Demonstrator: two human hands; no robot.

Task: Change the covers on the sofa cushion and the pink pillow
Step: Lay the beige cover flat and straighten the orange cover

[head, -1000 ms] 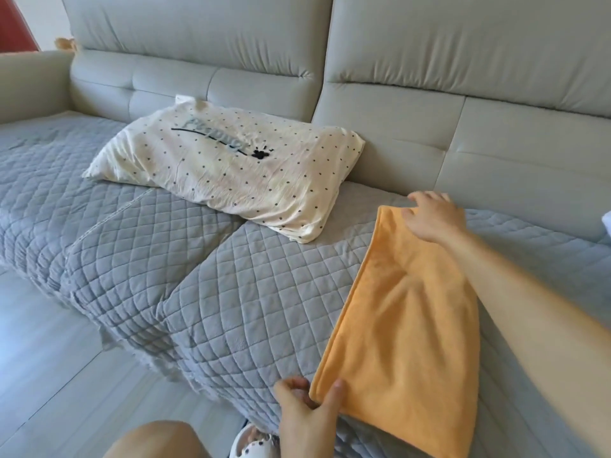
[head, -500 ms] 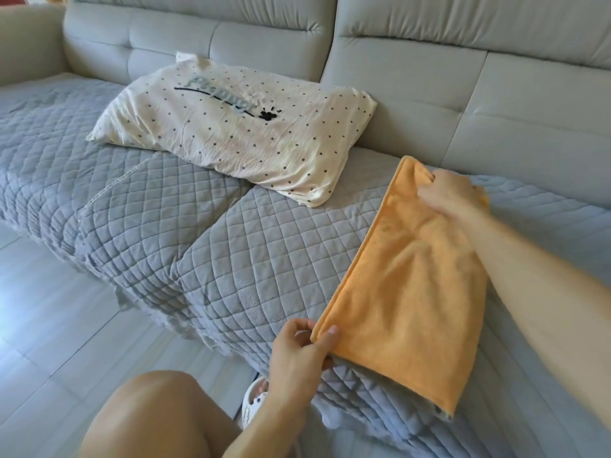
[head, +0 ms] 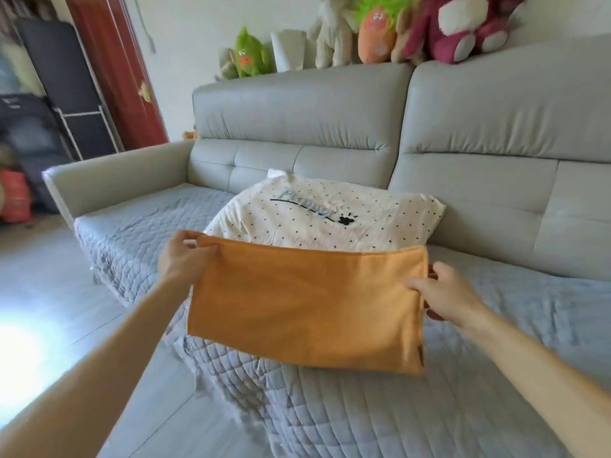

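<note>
Orange cover (head: 307, 305) hangs in the air just in front of the pillow (head: 325, 219), stretched flat between both hands: the left hand (head: 185, 259) pinches its upper left corner, and the right hand (head: 443, 294) grips the right edge, thumb in front and fingers curled behind. It looks light, soft and limp, sagging wherever unsupported. The right edge seems to be the opening, though blur leaves this unsure, and I would hold it there by both corners to slip it over the pillow.

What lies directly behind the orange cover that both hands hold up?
Behind the orange cover lies the polka-dot pillow on the quilted sofa cover. The pillow's near edge is hidden by the cover.
</note>
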